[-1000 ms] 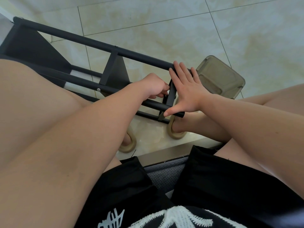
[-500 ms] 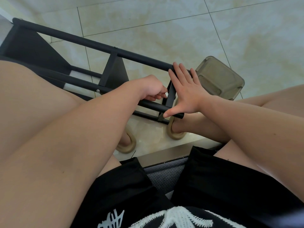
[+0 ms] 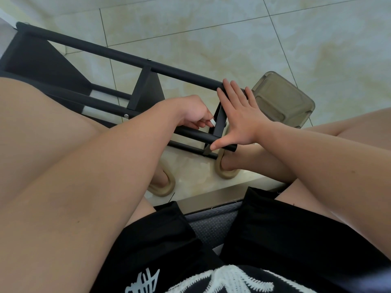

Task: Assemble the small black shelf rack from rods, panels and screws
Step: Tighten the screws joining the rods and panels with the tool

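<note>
Little has moved since the earlier frame: the left hand (image 3: 190, 112) has edged toward the end panel (image 3: 220, 121), and a pale piece (image 3: 212, 123) now shows at its fingertips. The right hand (image 3: 239, 119) stays where it was.

The rack (image 3: 118, 55) lies on its side on the floor (image 3: 211, 39), running from 10 o'clock in toward the middle, with its near end just above centre, between the knees. The left hand is curled and pinches the pale piece against the inner face of the end panel; whether it is a screw or a key I cannot tell. The right hand is flat, fingers straight and spread, pressing the panel's outer face, the thumb resting on the near rod (image 3: 196, 134). A brownish box (image 3: 281, 100) sits at 2 o'clock, just beyond the right fingertips.

This looks like the fixing of the last panel to the rod ends. The likely trouble is misalignment: if the flat hand eases off or pushes unevenly, the panel could tilt on the rods and the thread could start crooked. The pinch is small and half hidden by the panel, so the pale piece could slip and drop to the floor among the rods and slippers (image 3: 224, 172). The rack rests only on its side, so a hard push from the right could slide it toward 10 o'clock.
</note>
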`<state>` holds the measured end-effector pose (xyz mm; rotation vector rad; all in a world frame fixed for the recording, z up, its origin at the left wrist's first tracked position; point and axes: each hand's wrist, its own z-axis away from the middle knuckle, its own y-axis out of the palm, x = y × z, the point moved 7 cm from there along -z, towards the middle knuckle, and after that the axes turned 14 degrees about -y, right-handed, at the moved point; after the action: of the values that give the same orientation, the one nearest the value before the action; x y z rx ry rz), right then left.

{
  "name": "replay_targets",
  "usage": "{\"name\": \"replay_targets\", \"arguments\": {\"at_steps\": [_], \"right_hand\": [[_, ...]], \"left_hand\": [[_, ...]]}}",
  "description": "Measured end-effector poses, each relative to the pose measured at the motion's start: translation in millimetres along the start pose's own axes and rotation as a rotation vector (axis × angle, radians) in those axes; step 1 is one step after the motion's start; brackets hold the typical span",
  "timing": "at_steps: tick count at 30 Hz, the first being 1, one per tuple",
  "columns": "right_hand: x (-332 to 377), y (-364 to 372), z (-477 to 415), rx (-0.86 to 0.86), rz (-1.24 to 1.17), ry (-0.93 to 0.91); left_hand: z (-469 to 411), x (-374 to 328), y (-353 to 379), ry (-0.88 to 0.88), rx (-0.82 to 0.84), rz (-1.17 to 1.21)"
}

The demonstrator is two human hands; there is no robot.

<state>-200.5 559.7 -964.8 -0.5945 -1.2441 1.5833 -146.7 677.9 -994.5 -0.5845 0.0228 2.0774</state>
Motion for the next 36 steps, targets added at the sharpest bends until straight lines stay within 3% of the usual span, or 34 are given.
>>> {"name": "replay_targets", "arguments": {"at_steps": [36], "right_hand": [[-1,1,-1,-0.006,0.007,-0.001]], "left_hand": [[13,1,0,0.061,-0.060,-0.541]]}}
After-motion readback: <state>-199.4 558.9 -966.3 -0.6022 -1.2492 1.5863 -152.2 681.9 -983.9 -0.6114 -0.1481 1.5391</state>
